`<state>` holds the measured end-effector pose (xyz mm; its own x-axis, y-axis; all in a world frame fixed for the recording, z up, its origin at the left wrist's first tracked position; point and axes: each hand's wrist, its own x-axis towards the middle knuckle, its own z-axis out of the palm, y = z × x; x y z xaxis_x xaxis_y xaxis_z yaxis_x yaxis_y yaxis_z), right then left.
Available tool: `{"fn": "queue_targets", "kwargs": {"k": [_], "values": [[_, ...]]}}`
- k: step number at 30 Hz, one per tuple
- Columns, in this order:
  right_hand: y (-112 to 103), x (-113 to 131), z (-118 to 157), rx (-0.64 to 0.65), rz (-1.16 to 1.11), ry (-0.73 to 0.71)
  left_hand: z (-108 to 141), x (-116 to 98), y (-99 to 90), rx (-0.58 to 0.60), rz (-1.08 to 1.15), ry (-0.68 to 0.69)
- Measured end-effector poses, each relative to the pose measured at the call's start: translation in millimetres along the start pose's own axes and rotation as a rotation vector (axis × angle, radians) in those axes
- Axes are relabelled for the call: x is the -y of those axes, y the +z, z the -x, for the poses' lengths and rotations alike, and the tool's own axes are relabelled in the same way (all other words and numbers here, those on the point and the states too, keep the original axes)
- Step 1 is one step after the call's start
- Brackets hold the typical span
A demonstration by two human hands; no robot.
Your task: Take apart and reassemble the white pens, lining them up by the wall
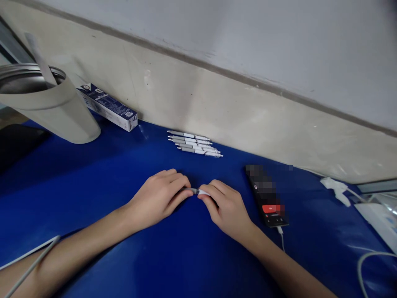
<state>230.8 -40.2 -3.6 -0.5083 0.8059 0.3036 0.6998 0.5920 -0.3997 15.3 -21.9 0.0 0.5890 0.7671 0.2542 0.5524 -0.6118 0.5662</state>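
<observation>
Between my two hands, low over the blue table (186, 256), is a grey and white pen (195, 191). My left hand (166, 192) is closed on its grey part, thumb and fingers pinched together. The white part is pinched by my right hand (225, 203). Most of the pen is hidden by the fingers; a short stretch around its middle shows. Beyond my hands, several similar pens (194, 142) lie side by side near the wall, their grey grips to the left.
At the back left stands a large cup (71, 118), beside a blue and white box (111, 109). Right of my right hand lies a phone (266, 198) with a cable. Crumpled tissue (336, 188) is farther right. A pale wall (248, 116) bounds the back.
</observation>
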Motion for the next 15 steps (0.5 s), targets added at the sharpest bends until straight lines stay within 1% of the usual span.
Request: {"fn": "queue_targets", "kwargs": {"k": [4, 7, 9, 12, 15], "values": [[0.1, -0.2, -0.9, -0.012, -0.011, 0.019, -0.5, 1.6, 0.8, -0.017, -0.027, -0.077], [0.4, -0.1, -0.7, -0.010, -0.015, 0.022, -0.6, 0.9, -0.5, -0.039, 0.006, -0.110], [0.3, 0.5, -0.3, -0.006, -0.013, 0.022, -0.6, -0.1, -1.6, -0.039, 0.048, -0.100], [-0.7, 1.6, -0.2, -0.020, -0.008, 0.040, -0.4, -2.2, -3.1, -0.054, 0.109, -0.050], [-2.8, 2.4, -1.3, -0.086, -0.018, 0.089, 0.2, -3.6, -4.8, -0.135, 0.147, -0.049]]}}
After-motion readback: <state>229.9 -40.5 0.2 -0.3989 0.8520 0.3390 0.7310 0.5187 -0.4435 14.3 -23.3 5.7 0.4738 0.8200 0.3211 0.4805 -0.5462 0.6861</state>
